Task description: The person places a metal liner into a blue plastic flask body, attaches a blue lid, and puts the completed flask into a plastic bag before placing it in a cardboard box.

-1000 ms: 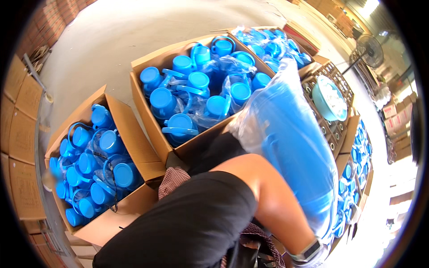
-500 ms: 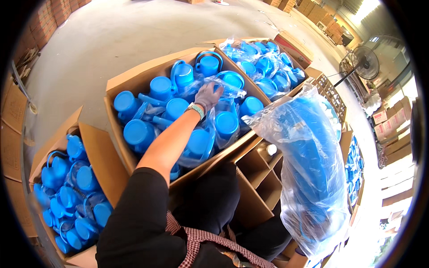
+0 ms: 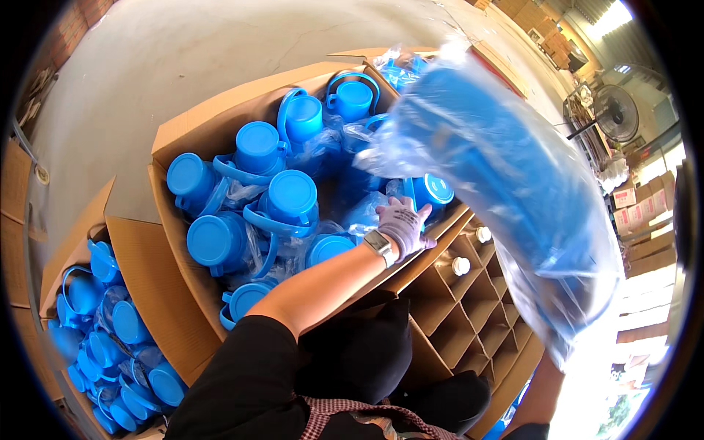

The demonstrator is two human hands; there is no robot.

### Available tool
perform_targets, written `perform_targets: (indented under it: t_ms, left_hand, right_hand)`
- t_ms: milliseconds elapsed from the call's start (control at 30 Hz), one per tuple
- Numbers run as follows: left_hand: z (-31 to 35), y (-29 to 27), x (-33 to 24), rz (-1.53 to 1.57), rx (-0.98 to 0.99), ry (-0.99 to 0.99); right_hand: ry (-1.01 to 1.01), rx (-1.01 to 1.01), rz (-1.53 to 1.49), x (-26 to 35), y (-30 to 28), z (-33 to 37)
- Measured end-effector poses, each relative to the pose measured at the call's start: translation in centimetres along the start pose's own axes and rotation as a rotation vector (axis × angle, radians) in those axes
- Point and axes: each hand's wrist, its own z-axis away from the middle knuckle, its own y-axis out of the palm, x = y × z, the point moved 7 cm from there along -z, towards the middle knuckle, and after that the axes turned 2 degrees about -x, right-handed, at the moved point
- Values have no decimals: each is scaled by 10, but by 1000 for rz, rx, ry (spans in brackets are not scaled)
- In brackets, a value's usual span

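Note:
My left hand [image 3: 401, 224], in a pale purple glove with a watch at the wrist, is over the near right side of a cardboard box [image 3: 165, 213]. Its fingers are spread beside a blue lidded cup [image 3: 434, 191] and crumpled clear plastic [image 3: 367, 216]. Several blue lidded cups [image 3: 292, 194] with loop handles stand in this box among clear wrapping. From the lower right, my right forearm [image 3: 537, 392] reaches up to a long clear plastic bag [image 3: 506, 161] of blue contents, blurred by motion. This bag is held up at a tilt; it mostly hides my right hand.
Against my knees is a divided carton [image 3: 469, 323] with white-capped items [image 3: 460, 266] in some cells. Another box of blue cups [image 3: 128, 323] stands at the lower left. A further box of wrapped blue items [image 3: 400, 73] lies behind the bag. A fan [image 3: 614, 114] stands far right.
My left hand has moved from the box's middle toward its near right side. The bag in my right hand has swung up and away from me, uncovering more of the divided carton.

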Motion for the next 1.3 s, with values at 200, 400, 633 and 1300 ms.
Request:
perform_targets:
  t_ms: [200, 400, 633, 1300]
  left_hand:
    - [-16, 28, -8, 82, -73, 177]
    - [-31, 51, 0, 196, -155, 266]
    - [-35, 54, 12, 306, -149, 213]
    - [-27, 37, -3, 365, -400, 356]
  right_hand:
    - [-306, 240, 181, 87, 48, -113]
    - [-647, 464, 411, 154, 138, -208]
    - [-944, 647, 717, 219, 216, -249]
    - [-1186, 578, 990, 89, 378, -209]
